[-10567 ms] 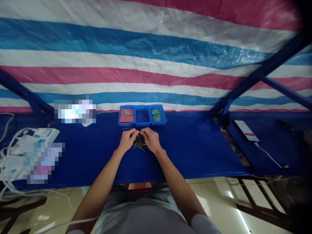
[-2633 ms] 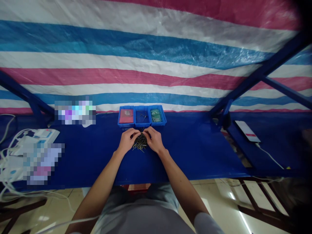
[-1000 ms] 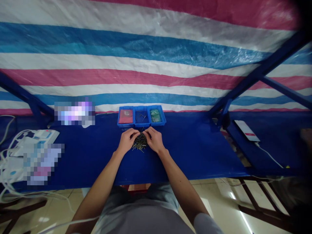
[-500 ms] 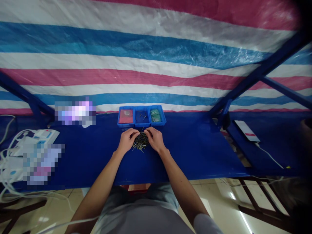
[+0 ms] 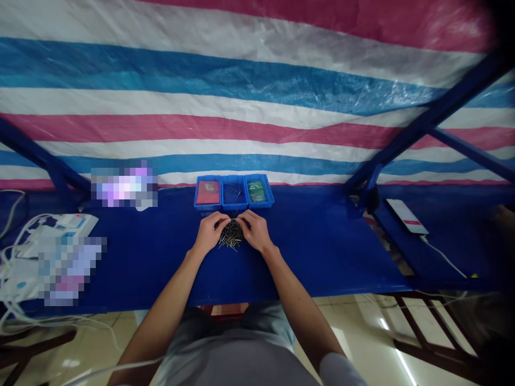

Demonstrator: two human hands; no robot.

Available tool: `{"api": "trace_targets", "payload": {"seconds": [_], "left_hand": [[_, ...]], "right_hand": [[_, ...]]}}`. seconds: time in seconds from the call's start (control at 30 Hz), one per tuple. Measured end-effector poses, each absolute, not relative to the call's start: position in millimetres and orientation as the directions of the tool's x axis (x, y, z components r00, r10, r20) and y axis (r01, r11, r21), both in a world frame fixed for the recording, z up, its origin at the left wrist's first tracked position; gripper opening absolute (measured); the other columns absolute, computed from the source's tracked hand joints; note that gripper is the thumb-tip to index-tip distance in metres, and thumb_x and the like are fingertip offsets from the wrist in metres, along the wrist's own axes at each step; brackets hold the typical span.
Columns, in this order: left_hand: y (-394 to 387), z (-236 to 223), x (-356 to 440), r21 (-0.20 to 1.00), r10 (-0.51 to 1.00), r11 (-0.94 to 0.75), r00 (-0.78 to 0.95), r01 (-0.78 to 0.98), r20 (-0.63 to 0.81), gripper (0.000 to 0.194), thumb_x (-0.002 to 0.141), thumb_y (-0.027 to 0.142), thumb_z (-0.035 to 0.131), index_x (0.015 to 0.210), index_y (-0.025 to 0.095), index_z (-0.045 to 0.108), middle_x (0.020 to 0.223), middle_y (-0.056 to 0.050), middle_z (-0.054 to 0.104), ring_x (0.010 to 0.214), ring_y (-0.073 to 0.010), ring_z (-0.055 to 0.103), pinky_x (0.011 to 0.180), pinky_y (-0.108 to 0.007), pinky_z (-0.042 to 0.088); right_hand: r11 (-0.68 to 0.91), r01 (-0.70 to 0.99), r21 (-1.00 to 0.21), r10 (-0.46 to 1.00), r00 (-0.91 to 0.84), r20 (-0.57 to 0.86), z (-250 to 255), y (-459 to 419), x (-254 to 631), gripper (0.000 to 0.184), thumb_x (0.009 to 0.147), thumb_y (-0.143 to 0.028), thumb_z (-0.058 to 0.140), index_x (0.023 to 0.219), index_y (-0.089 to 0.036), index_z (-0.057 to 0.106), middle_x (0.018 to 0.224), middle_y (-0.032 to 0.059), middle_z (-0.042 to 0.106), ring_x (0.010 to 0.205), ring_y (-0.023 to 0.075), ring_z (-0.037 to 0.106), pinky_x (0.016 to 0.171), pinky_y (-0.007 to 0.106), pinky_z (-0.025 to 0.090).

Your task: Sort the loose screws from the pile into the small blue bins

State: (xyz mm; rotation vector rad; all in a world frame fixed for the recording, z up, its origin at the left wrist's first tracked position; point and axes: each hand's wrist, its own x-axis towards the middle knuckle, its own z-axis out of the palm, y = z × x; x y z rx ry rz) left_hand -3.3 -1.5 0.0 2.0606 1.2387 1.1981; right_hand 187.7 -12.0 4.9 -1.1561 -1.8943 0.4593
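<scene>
A small heap of dark screws (image 5: 231, 237) lies on the blue table (image 5: 161, 257) in front of me. My left hand (image 5: 210, 232) rests at the heap's left edge, my right hand (image 5: 253, 230) at its right edge. Both hands have their fingers curled and pinched together above the far side of the heap, fingertips almost meeting; what they pinch is too small to make out. Just beyond the hands stand three small blue bins: the left bin (image 5: 207, 193) with a red content, the middle bin (image 5: 235, 192) with a few screws, the right bin (image 5: 259, 192) with greenish pieces.
A striped tarpaulin (image 5: 257, 96) hangs behind the table. White devices and cables (image 5: 36, 241) lie at the far left. On the right, past a blue frame post (image 5: 372, 187), a phone (image 5: 406, 216) with a cable lies on a second blue surface.
Almost nothing differs: both hands stay at the screw heap, with only slight finger movement over its far side.
</scene>
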Motion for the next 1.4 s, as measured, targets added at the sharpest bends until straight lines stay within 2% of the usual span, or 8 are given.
{"api": "trace_targets", "payload": {"seconds": [0.37,0.5,0.73,0.9,1.1,1.4], "left_hand": [[-2.9,2.2,-2.2,0.731,0.860,-0.510,0.233,0.454,0.455,0.026,0.096,0.039,0.056,0.087,0.019,0.069,0.077,-0.002,0.065,0.067,-0.0140,0.057,0.066,-0.026,0.042],[-3.8,4.2,-2.2,0.729,0.857,-0.515,0.247,0.450,0.453,0.026,0.096,0.039,0.055,0.087,0.019,0.069,0.076,-0.002,0.064,0.065,-0.0139,0.055,0.065,-0.026,0.041],[-5.7,4.3,-3.0,0.728,0.854,-0.519,0.308,0.449,0.420,0.024,0.096,0.036,0.054,0.087,0.018,0.067,0.071,0.000,0.056,0.061,-0.0122,0.049,0.061,-0.025,0.037],[-6.0,2.7,-4.1,0.732,0.851,-0.522,0.323,0.437,0.414,0.024,0.097,0.036,0.052,0.091,0.018,0.066,0.074,-0.001,0.057,0.062,-0.0124,0.049,0.061,-0.025,0.037],[-5.7,3.8,-4.8,0.723,0.856,-0.515,0.322,0.461,0.405,0.025,0.098,0.035,0.050,0.089,0.018,0.066,0.075,-0.002,0.060,0.063,-0.0129,0.050,0.062,-0.025,0.039],[-1.5,-2.9,-4.1,0.683,0.849,-0.528,0.337,0.504,0.407,0.021,0.098,0.031,0.050,0.094,0.019,0.066,0.081,-0.004,0.066,0.075,-0.0166,0.060,0.071,-0.027,0.045]], "right_hand": [[0.458,0.681,-0.571,0.875,-0.231,0.426,1.2,-11.6,184.6,0.046,0.105,-0.041,0.036,0.067,-0.020,0.050,0.063,-0.0001,0.053,0.057,0.0126,0.048,0.061,0.025,0.032],[0.459,0.690,-0.560,0.876,-0.245,0.416,-2.7,-10.6,184.2,0.049,0.105,-0.042,0.035,0.064,-0.020,0.047,0.059,-0.0009,0.052,0.054,0.0115,0.044,0.059,0.025,0.030],[0.497,0.580,-0.645,0.864,-0.266,0.427,-1.2,-11.8,183.4,0.040,0.105,-0.039,0.038,0.075,-0.020,0.057,0.071,0.0014,0.059,0.066,0.0130,0.054,0.067,0.023,0.039],[0.517,0.500,-0.695,0.856,-0.274,0.439,-3.9,-11.9,181.3,0.031,0.103,-0.037,0.044,0.090,-0.020,0.067,0.082,0.0040,0.066,0.075,0.0148,0.062,0.073,0.024,0.045],[0.529,0.453,-0.718,0.847,-0.236,0.475,-6.2,-11.6,179.2,0.020,0.099,-0.031,0.054,0.096,-0.022,0.072,0.089,0.0036,0.071,0.081,0.0146,0.067,0.078,0.025,0.050],[0.576,0.484,-0.658,0.814,-0.267,0.516,-12.9,-12.0,180.4,0.029,0.100,-0.021,0.046,0.103,-0.026,0.075,0.105,0.0037,0.074,0.094,0.0148,0.070,0.084,0.026,0.053]]}}
